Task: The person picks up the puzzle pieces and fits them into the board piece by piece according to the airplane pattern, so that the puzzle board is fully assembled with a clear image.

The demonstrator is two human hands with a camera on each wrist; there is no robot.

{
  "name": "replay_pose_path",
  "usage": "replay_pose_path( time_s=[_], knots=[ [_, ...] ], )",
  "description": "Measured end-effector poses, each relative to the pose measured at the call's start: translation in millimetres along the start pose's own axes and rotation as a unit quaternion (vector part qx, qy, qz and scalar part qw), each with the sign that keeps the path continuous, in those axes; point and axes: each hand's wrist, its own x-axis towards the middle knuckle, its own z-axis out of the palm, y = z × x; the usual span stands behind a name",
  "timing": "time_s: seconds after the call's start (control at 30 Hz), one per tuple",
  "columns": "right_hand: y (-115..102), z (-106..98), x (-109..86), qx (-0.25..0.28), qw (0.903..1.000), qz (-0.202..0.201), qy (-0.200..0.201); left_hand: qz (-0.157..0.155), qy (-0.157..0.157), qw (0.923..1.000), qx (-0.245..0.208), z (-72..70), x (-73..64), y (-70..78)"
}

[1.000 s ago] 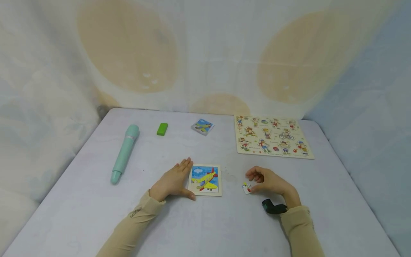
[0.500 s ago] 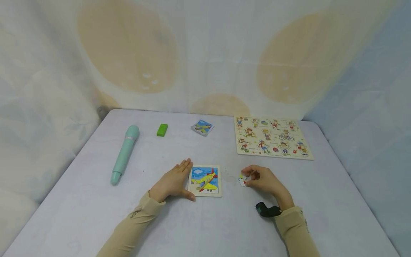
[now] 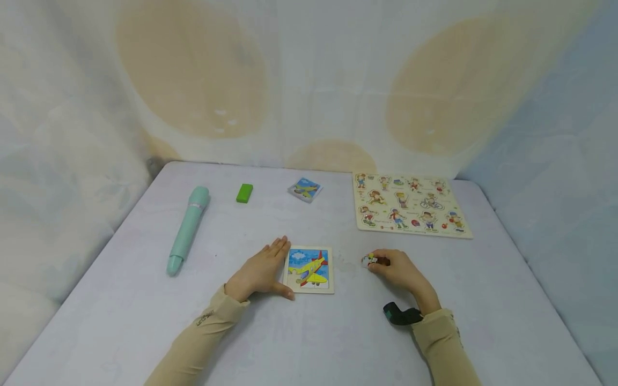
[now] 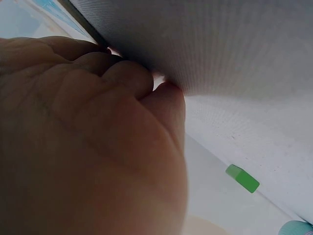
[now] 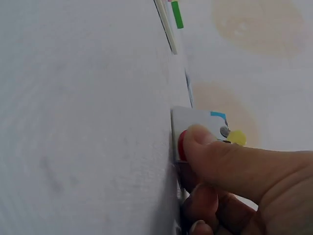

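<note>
A square wooden airplane puzzle (image 3: pixel 309 269) lies on the table, pale wood showing at the lower left of its picture. My left hand (image 3: pixel 260 271) rests beside it, fingers extended along its left edge and thumb near its lower left corner. In the left wrist view the hand (image 4: pixel 98 132) hides most of the puzzle. To the puzzle's right, my right hand (image 3: pixel 403 273) pinches a jigsaw piece (image 3: pixel 368 260) between thumb and fingers. Close up, the piece (image 5: pixel 195 117) is white with red, blue and yellow bits, tilted up on edge close to the table; the thumb covers part of it.
A mint-green microphone-shaped object (image 3: pixel 188 230) lies at the left. At the back are a green block (image 3: pixel 244 193), a small airplane picture card (image 3: pixel 305 190) and a large wooden board (image 3: pixel 410 206) with child figures. A black wrist camera (image 3: pixel 402 314) sits on the right wrist.
My right hand has moved slightly left and away from me, and the jigsaw piece has tipped from lying nearly flat to standing up between the fingers. The left hand stays put.
</note>
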Motion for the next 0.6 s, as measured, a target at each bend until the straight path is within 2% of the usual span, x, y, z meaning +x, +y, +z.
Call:
replay_pose_path(
  time_s=[0.1, 0.4, 0.6],
  knots=[
    [-0.9, -0.9, 2.9, 0.0, 1.0, 0.002, 0.009, -0.001, 0.001, 1.0, -0.004, -1.5, -0.9, 0.4],
    [-6.2, -5.1, 17.0, 0.046, 0.9985, 0.004, 0.029, -0.005, -0.002, 1.0, 0.001, -2.6, 0.3, 1.9],
    [-33.7, 1.5, 35.3, 0.088, 0.9957, 0.0, 0.028, -0.008, -0.003, 1.0, 0.0, -1.4, 1.2, 1.1]
  ],
)
